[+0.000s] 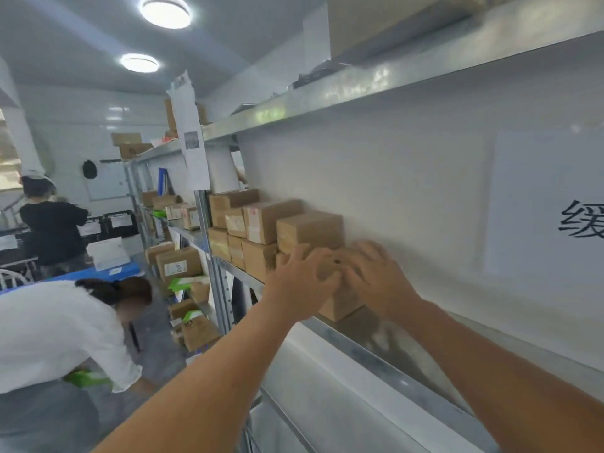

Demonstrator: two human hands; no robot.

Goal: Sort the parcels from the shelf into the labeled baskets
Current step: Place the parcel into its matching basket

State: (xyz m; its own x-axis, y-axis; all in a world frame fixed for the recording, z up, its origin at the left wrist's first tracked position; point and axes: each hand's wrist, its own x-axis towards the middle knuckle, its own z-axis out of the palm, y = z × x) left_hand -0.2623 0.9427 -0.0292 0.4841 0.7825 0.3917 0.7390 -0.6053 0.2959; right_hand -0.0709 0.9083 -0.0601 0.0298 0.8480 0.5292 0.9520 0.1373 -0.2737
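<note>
Metal shelf [376, 349]: both hands [302, 282] [376, 276] grip brown parcel [341, 304].

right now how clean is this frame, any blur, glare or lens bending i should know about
Head view: both hands, left hand and right hand, are motion-smeared over the cardboard parcel, so the grip is unclear; the metal shelf edge carries glare patches; the ceiling lights blow out; wide-angle distortion tilts the shelf lines.

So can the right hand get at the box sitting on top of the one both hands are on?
Probably yes. The right hand rests on the lower box, and the top box sits just above its fingers at the near end of the row, with bare shelf in front and nothing covering it.
</note>
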